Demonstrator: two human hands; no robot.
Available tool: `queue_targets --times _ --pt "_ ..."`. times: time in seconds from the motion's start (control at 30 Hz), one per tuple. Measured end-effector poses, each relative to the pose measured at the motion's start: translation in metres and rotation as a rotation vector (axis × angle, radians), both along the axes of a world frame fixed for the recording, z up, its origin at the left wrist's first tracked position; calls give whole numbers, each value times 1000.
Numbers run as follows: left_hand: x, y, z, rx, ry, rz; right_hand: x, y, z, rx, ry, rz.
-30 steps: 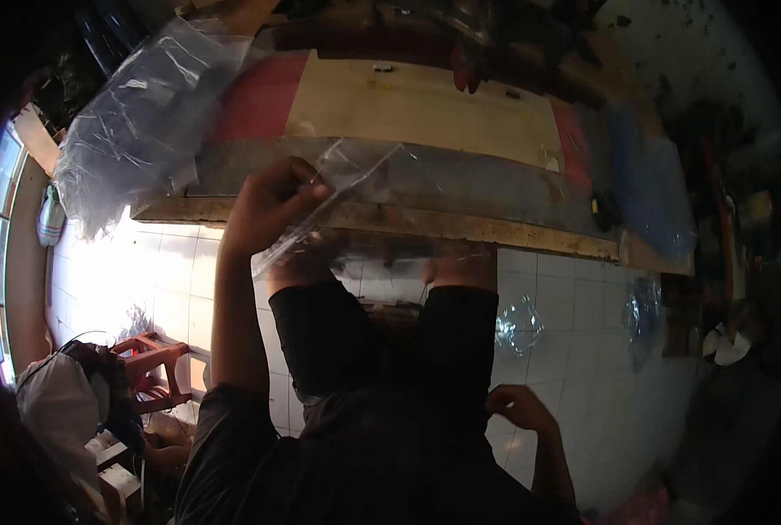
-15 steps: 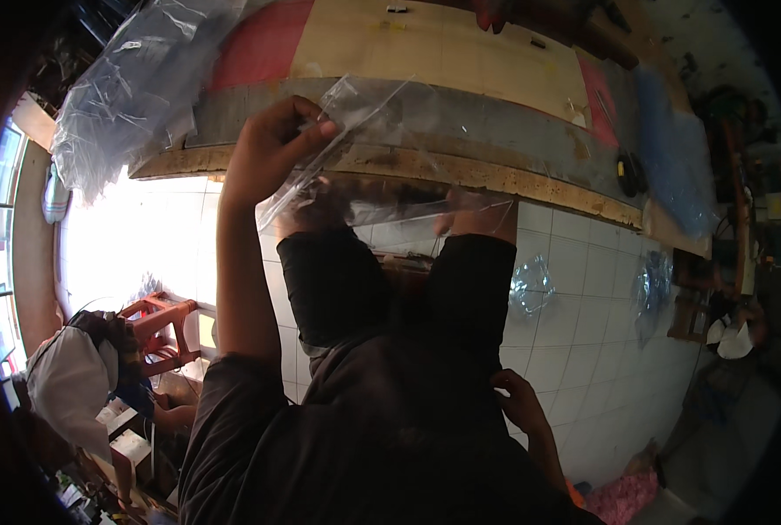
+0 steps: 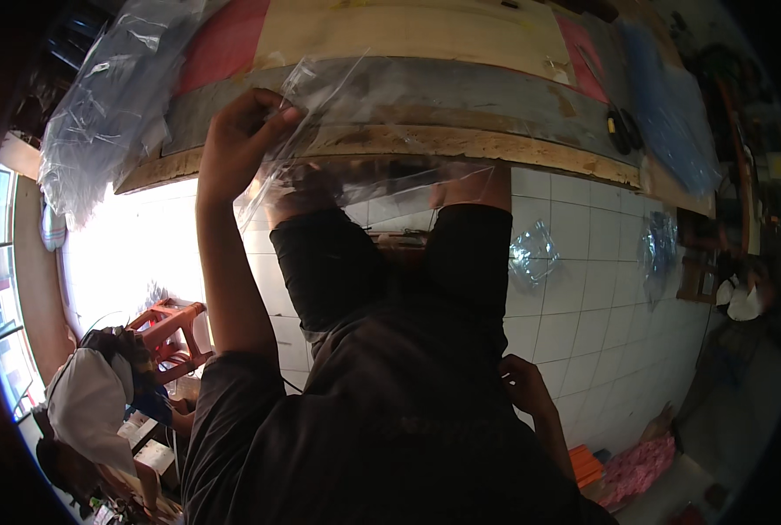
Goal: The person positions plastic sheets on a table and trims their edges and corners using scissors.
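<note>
A clear plastic sheet or bag (image 3: 355,96) is pinched between the thumb and fingers of my left hand (image 3: 243,144). It hangs across the wooden front edge of the workbench (image 3: 531,150), its lower part drooping over my knees. Down beside my right hip is my right hand (image 3: 526,385), loosely curled with a gap between thumb and fingers and nothing visible in it; my dark shirt partly covers it.
A heap of clear plastic (image 3: 110,105) lies on the bench's left, bluish plastic (image 3: 671,114) on its right, near scissors (image 3: 620,131) with yellow-black handles. Clear plastic (image 3: 533,251) is on the tiled floor. A red stool (image 3: 173,337) and another person (image 3: 88,394) are at left.
The bench and surroundings have shifted slightly up in view, with my left hand and the plastic further left and up. The left hand keeps its pinch; the right hand stays by my hip.
</note>
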State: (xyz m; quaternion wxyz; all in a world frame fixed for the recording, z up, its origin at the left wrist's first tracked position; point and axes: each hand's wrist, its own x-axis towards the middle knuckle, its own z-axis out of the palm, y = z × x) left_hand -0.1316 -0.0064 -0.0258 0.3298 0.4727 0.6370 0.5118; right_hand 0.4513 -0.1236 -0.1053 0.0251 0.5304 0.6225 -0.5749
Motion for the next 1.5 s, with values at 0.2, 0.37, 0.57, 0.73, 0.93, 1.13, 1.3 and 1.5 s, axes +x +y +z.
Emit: queue_targets --times 0.2,0.37,0.57,0.73,0.93,1.13,1.3,1.5 --pt "2 0 3 -27 -65 6 -10 10 13 -16 3 50" --pt "3 -1 3 4 -77 -4 -14 6 13 -9 -53 32" --pt "-2 1 1 -15 -106 -24 -40 -14 12 208 -93 -232" --pt "-2 4 1 -6 -105 -31 -30 -15 -25 361 -22 -290" --pt "-3 -1 0 -18 -96 -60 -44 7 -27 426 1 -259" --pt "-5 -1 -1 -10 -176 -84 -75 49 -14 405 58 -81" --pt "-3 2 4 -27 -153 -64 -98 77 -8 344 144 86" --pt "-2 1 2 -15 -181 -59 -110 88 -9 348 181 214"
